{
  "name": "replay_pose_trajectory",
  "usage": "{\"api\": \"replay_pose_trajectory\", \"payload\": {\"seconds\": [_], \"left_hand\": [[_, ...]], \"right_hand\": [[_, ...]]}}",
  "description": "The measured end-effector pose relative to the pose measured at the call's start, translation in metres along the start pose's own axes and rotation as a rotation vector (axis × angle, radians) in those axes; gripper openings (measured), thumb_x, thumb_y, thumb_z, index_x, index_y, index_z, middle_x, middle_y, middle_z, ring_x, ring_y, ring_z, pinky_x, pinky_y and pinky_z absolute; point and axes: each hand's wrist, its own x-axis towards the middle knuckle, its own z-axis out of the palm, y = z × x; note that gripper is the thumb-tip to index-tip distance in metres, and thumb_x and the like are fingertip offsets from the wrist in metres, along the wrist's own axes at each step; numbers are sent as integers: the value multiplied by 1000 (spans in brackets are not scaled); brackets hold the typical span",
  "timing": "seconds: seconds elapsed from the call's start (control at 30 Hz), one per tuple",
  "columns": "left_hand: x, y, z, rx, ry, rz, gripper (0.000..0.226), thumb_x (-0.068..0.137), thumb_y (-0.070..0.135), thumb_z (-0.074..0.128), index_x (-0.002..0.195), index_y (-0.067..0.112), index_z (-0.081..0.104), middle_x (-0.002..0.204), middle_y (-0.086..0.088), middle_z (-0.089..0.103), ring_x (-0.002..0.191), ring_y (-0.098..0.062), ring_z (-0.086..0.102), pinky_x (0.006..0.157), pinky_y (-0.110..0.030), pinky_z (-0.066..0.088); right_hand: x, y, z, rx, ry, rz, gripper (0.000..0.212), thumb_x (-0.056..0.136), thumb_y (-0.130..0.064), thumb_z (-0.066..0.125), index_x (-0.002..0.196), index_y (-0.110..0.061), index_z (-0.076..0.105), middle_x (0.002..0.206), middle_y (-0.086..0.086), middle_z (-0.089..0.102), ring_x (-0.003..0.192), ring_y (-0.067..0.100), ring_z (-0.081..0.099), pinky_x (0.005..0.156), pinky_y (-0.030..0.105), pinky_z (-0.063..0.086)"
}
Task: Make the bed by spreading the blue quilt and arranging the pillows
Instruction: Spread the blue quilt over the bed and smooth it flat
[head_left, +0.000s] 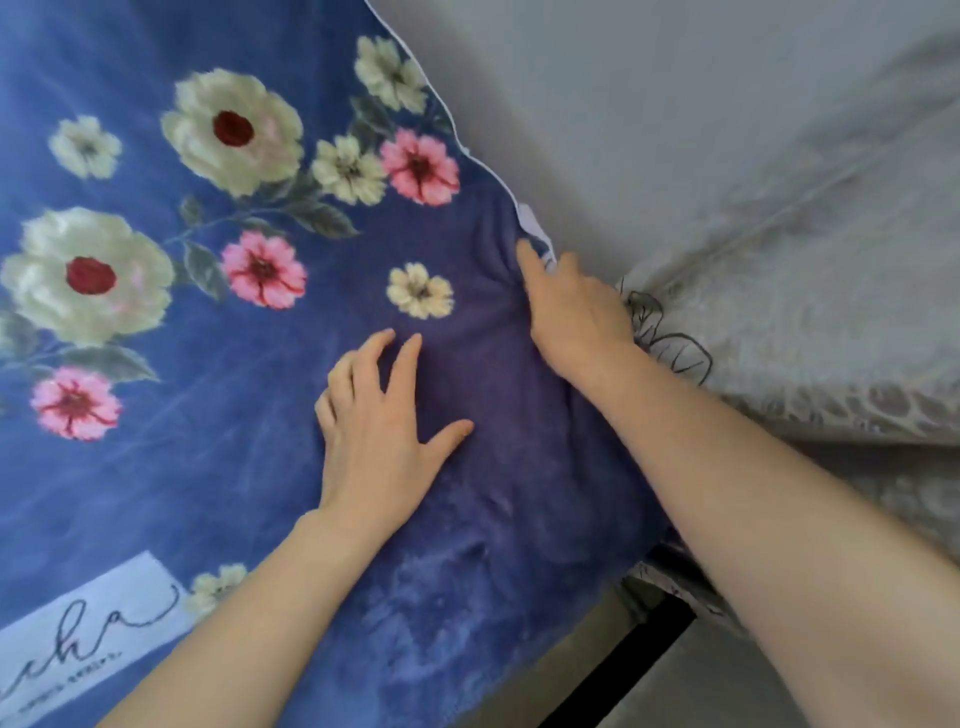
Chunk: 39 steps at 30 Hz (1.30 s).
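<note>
The blue quilt (234, 338), printed with cream and pink flowers, covers the left and middle of the view and has a pale label patch at its lower left. My left hand (379, 431) lies flat on it, fingers spread, holding nothing. My right hand (571, 312) pinches the quilt's white-trimmed right edge, and the fabric bunches into folds around the fingers. A grey patterned pillow (805, 260) sits just right of that edge, touching my right hand.
A plain grey wall (597, 104) rises behind the quilt's edge at the top. At the lower right the bed's side drops to a pale floor (675, 696) with a dark strip (623, 670) along it.
</note>
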Motion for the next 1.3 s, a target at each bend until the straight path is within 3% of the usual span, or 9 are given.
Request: {"api": "replay_pose_trajectory", "payload": {"seconds": [0.17, 0.33, 0.4, 0.5, 0.67, 0.83, 1.07, 1.2, 1.3], "left_hand": [[35, 25, 13, 67, 47, 170, 70, 90, 58, 41, 148, 20, 37, 159, -10, 27, 147, -32, 17, 116, -43, 9], [49, 7, 36, 192, -31, 258, 65, 89, 57, 39, 145, 23, 45, 155, -8, 36, 145, -31, 25, 114, -43, 16], [59, 3, 34, 182, -67, 257, 65, 86, 58, 43, 142, 25, 49, 153, -5, 40, 144, -29, 30, 113, -41, 18], [62, 5, 22, 95, -164, 229, 61, 83, 58, 43, 133, 27, 59, 147, -1, 49, 138, -28, 39, 107, -39, 24], [112, -31, -29, -170, 74, 175, 46, 89, 37, 44, 130, 24, 61, 138, 4, 56, 126, -22, 41, 101, -49, 43], [178, -98, -70, 30, 253, -334, 58, 100, 33, 42, 154, 19, 26, 162, -17, 8, 149, -35, 4, 120, -49, 6], [202, -131, -63, 143, 173, -334, 64, 98, 52, 15, 156, 25, 7, 162, -14, -9, 150, -29, -11, 119, -41, -6], [201, -134, -69, 103, 171, -365, 73, 90, 59, 8, 156, 28, 7, 162, -10, -13, 149, -24, -16, 120, -40, -7], [225, -127, -97, 37, 350, -359, 71, 93, 58, 16, 156, 27, 6, 162, -13, -10, 149, -25, -14, 119, -39, -8]], "right_hand": [[5, 56, -12, -179, 183, -79, 61, 85, 1, 47, 144, -14, 43, 93, 31, 53, 53, 40, 58, 46, 37, 37], [19, 32, 42, 146, -146, 205, 62, 98, -15, 33, 150, -44, 14, 122, 21, 50, 104, 41, 55, 83, 45, 48], [36, 42, 31, 199, -254, 192, 55, 99, -23, 34, 147, -47, 24, 122, 21, 58, 106, 41, 57, 87, 46, 51], [68, 29, -8, 5, -397, 175, 35, 89, -19, 49, 122, -18, 61, 117, 19, 65, 103, 38, 62, 81, 36, 51], [142, -30, -54, 175, -76, 122, 25, 85, -11, 48, 107, -6, 59, 114, 19, 61, 103, 37, 58, 79, 37, 46], [212, -67, -43, 262, 39, -82, 44, 100, -28, 33, 144, -22, 35, 129, 19, 52, 113, 39, 51, 91, 46, 44], [300, -115, -39, 346, 6, -162, 54, 101, -45, 31, 150, -46, 8, 143, 19, 32, 122, 38, 44, 102, 48, 40], [318, -137, -60, 63, 18, -371, 54, 101, -21, 34, 152, -28, 20, 128, 25, 45, 108, 43, 53, 85, 44, 44], [342, -104, -117, -200, 193, -403, 51, 93, -6, 38, 144, -7, 33, 116, 33, 56, 100, 50, 57, 71, 47, 41]]}}
